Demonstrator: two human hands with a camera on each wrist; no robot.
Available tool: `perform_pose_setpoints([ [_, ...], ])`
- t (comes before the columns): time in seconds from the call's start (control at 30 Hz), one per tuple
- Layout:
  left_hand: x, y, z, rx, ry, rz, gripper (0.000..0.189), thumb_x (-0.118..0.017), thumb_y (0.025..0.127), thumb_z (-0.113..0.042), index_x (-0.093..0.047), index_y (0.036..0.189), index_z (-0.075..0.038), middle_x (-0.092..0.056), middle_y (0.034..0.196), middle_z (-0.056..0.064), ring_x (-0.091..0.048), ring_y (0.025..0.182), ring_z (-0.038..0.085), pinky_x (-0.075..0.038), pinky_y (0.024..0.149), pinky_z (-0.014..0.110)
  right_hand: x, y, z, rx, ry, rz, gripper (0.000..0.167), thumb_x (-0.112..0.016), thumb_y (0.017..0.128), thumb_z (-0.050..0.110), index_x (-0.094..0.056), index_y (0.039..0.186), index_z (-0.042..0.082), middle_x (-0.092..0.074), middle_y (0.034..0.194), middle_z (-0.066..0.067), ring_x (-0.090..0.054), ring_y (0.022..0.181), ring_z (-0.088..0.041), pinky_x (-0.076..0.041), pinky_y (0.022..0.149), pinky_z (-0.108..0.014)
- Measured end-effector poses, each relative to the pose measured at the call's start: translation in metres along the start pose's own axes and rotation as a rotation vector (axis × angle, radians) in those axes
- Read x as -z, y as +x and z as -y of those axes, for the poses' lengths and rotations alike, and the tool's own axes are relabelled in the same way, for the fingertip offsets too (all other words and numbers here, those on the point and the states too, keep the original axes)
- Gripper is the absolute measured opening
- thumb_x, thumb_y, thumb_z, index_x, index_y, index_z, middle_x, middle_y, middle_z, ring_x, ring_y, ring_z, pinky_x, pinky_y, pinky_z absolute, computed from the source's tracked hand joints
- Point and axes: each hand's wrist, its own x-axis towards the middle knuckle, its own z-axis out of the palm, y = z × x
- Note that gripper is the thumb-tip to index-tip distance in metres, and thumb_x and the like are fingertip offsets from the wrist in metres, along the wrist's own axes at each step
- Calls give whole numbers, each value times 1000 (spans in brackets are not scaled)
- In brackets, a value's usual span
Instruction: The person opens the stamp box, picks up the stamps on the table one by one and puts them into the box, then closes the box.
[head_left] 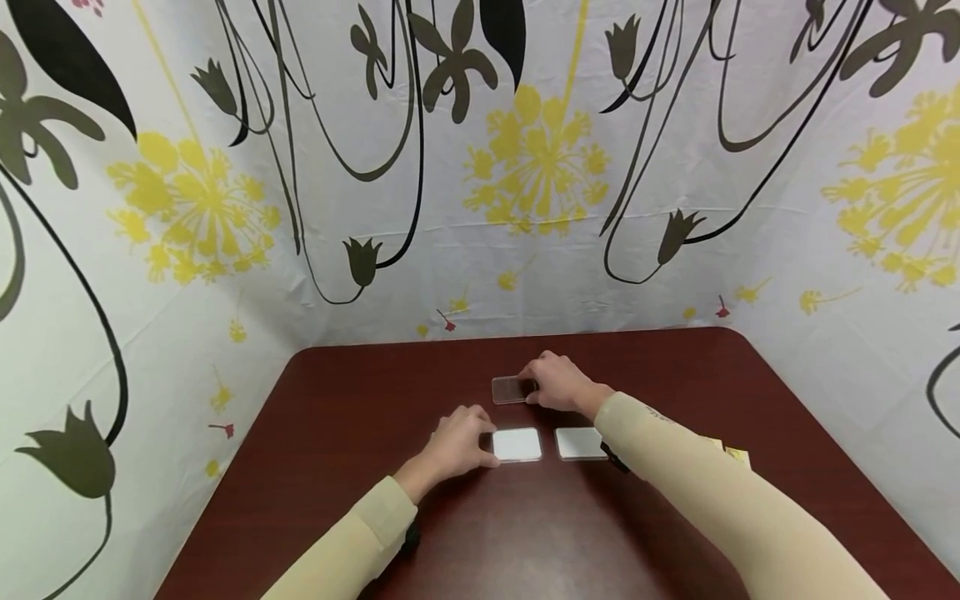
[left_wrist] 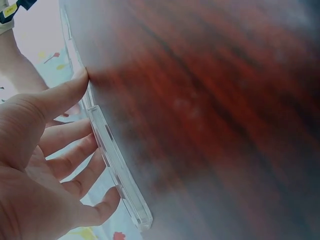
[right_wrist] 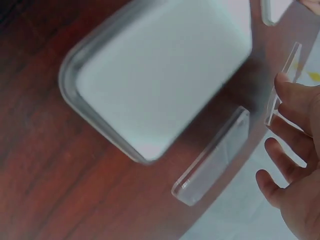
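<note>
In the head view, my left hand [head_left: 455, 442] holds the left end of a shallow clear plastic case [head_left: 517, 445] with a white filling, thumb at its near edge and fingers at the far edge. The case's clear rim [left_wrist: 122, 170] runs along those fingers in the left wrist view. Farther back, my right hand [head_left: 557, 382] pinches the right end of a transparent plastic lid [head_left: 508, 390]. Thumb and fingertips grip this lid [right_wrist: 274, 105] in the right wrist view. A second white-filled case [head_left: 579, 443] lies partly behind the right sleeve.
Another clear plastic piece [right_wrist: 212, 160] lies on the table beside the second case in the right wrist view. Yellow packets [head_left: 738, 456] show past the right forearm. The dark red table [head_left: 360, 400] ends at a flower-printed curtain [head_left: 525, 275].
</note>
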Motion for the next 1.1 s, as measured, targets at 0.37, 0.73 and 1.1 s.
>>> perform_pose_setpoints([
  [0.37,1,1,0,-9,25,-2,51,-87,77,-44,-76,117,-14,-61,118,-2,-54,107,19,-52,83,44,-8,-1,1,0,-45,-3,41,-80,87,28,-72,126,16,-68,121,-1,-54,117,-29,-49,94,-47],
  [0.73,1,1,-1,-17,37,0,50,-87,78,-44,-76,118,-15,-61,118,-2,-54,108,19,-51,85,45,-9,-2,-2,10,-64,1,42,-82,84,34,-74,122,18,-69,119,1,-55,117,-30,-42,100,-56],
  [1.1,1,1,-1,-15,41,-1,52,-87,78,-44,-76,119,-15,-62,118,-1,-55,107,19,-50,88,45,-1,-2,-4,29,-55,-16,42,-80,85,36,-73,123,17,-70,118,2,-54,117,-30,-42,98,-57],
])
